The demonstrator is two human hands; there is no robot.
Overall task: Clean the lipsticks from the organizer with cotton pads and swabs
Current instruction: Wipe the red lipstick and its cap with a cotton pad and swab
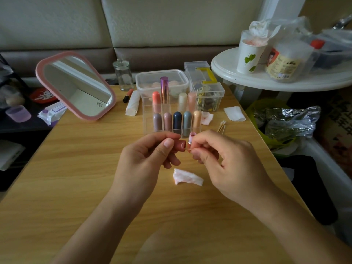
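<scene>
Left hand (144,159), thumb and fingers curled round a rose-brown lipstick cap (180,145), a smooth matte cylinder held sideways with its open mouth turned toward the other hand; likely so the inside rim can be reached. Right hand (224,157) pinches the uncapped lipstick (192,137) in its fingertips, pale pink bullet pointing up above a shiny silver collar; a thin stick seems to sit in the same pinch, touching the cap's mouth, though whether it is a swab cannot be told. Both hands meet just in front of the clear acrylic organizer (146,115), raised off the wood-grain table (76,168); the piece being cleaned is out of its slot and in hand.

Inside the organizer, stored lipsticks (177,121) stand upright in gridded cells; rounded matte caps in mauve, pink, navy, grey-blue and peach in front; coral, cream, pale pink and one tall metallic purple tube behind. Nearer the person than the organizer, under the hands, lies a crumpled cotton pad (187,177), white with pink smears; probably set down within reach for wiping. Right of the organizer lie a few wooden-stemmed cotton swabs (222,126) and a clean square pad (234,113); left of it leans a pink-framed mirror (76,84); behind it sits a clear plastic tub (162,80).
</scene>
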